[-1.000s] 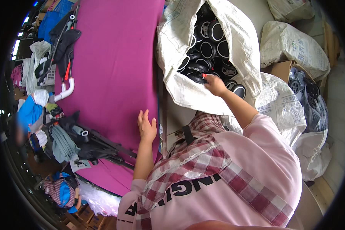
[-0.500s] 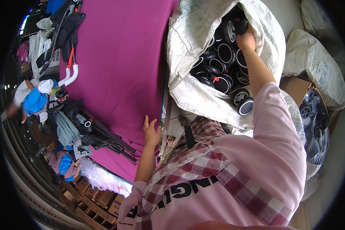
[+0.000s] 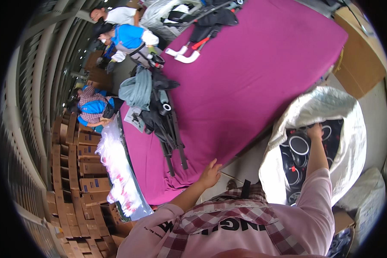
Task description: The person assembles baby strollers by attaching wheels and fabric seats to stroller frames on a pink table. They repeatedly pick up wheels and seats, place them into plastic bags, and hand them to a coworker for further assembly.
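Observation:
My right hand reaches down into an open white woven sack on the right. Its fingers curl at a black wheel, and their tips are partly hidden. Several black stroller wheels with white rings and a few red parts lie heaped inside the sack. My left hand holds nothing. Its fingers are apart, and it hovers beside the edge of the table with the purple cloth.
On the table lie a folded dark stroller frame, grey-blue fabric and a frame with white curved tubes. Clear plastic bags are at the left edge, cartons beyond. Co-workers stand far left; a cardboard box is far right.
My view has swung round, so the table and sack sit differently in it. My right hand stays in the sack among the wheels. My left hand remains open near the table edge.

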Tool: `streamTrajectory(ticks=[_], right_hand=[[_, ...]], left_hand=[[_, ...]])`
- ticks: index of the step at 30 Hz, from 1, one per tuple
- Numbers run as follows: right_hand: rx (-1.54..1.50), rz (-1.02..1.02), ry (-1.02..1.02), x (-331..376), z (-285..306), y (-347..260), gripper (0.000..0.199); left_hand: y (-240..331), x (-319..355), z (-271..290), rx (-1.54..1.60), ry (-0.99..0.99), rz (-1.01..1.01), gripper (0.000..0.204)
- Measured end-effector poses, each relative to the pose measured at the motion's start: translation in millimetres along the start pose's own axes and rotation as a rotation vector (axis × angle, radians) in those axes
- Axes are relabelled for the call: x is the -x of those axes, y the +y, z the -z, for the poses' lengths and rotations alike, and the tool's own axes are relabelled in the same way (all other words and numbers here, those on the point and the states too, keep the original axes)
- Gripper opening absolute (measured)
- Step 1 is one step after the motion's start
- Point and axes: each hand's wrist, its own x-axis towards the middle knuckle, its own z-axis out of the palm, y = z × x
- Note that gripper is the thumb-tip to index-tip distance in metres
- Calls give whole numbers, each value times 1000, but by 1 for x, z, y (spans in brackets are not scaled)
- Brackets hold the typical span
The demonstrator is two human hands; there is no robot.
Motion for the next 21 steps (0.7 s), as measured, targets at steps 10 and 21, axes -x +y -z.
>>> streamTrajectory(ticks=[10, 21], right_hand=[[496, -3, 130, 198, -92, 66, 87], [7, 526, 170, 377, -106, -123, 57]], left_hand=[[-104, 93, -20, 210, 112, 117, 48], [-158, 176, 57, 515, 475, -257, 19]])
